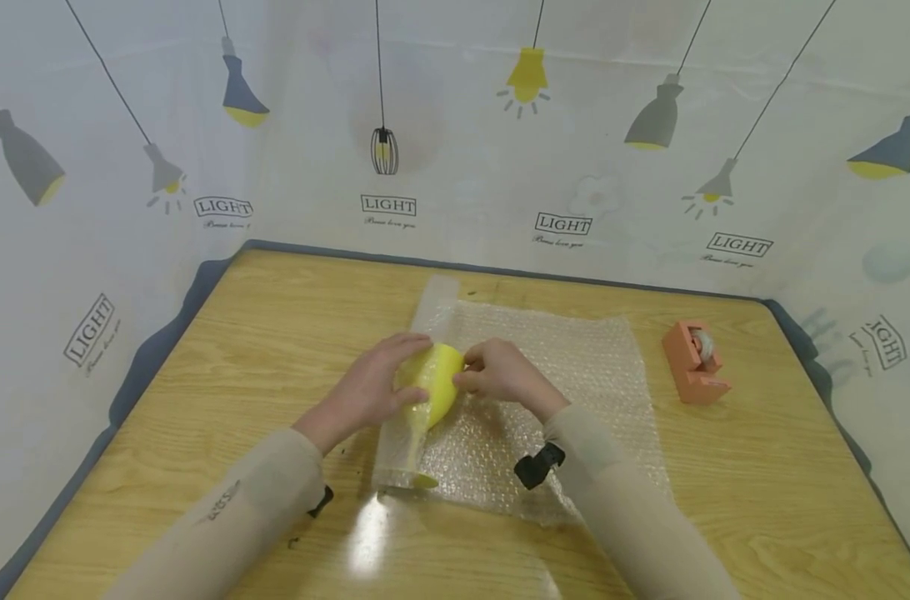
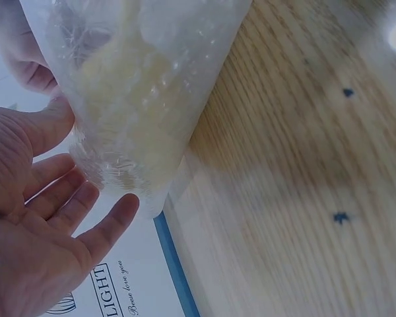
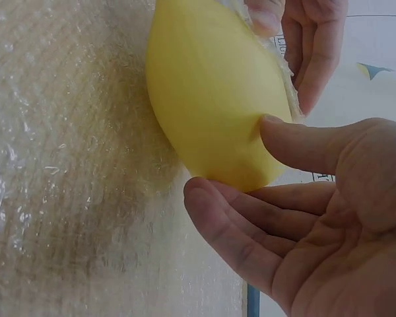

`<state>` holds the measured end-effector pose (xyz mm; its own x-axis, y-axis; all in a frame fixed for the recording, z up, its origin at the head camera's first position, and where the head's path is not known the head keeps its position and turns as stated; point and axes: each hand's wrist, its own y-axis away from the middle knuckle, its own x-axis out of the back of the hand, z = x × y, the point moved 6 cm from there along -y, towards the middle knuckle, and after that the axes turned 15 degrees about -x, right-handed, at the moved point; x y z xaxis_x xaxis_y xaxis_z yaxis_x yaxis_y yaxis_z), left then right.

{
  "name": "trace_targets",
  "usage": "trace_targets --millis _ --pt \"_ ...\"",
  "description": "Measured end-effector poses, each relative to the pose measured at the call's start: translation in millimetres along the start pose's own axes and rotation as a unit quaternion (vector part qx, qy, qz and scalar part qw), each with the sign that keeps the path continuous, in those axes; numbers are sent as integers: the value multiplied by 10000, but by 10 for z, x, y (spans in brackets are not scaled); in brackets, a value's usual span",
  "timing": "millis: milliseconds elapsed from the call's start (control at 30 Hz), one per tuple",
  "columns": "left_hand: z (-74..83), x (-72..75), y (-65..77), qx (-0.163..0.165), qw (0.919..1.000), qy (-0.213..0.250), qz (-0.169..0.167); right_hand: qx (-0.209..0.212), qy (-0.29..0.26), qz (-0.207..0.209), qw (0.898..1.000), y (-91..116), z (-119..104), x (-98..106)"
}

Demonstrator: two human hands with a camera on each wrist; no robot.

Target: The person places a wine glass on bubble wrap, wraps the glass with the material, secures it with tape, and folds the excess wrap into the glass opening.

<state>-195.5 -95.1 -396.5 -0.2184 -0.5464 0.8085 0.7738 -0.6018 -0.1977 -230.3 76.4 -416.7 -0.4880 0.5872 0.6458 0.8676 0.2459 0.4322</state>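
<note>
A yellow goblet (image 1: 444,379) lies on its side on a sheet of clear bubble wrap (image 1: 567,358), its round foot (image 1: 426,481) towards me. The sheet's left part is folded over the goblet's left side; in the left wrist view this wrap (image 2: 135,112) covers the bowl. My left hand (image 1: 371,382) holds the wrapped side, thumb on the bowl and fingers round by the rim. From the right, my right hand (image 1: 503,373) grips the bowl near its rim. Its thumb presses the bare yellow surface (image 3: 214,92) in the right wrist view, with the fingertips at the mouth's edge.
An orange tape dispenser (image 1: 683,367) with a roll of clear tape stands right of the sheet on the wooden table (image 1: 275,333). A pale curtain (image 1: 455,167) printed with lamps surrounds the table's back and sides. Small dark specks (image 2: 341,217) mark the tabletop.
</note>
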Motion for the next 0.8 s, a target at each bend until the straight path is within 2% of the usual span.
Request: trace_targets --millis 167,467,800 --pt "-4 -22 -30 -27 10000 49 -8 -183 -162 -244 9994 -3 38 7" --pt "17 -46 -67 79 9999 150 22 -95 -401 -223 9989 -29 99 1" --pt "86 -3 -84 -261 9996 -97 8 169 -648 -50 9977 -42 77 -41"
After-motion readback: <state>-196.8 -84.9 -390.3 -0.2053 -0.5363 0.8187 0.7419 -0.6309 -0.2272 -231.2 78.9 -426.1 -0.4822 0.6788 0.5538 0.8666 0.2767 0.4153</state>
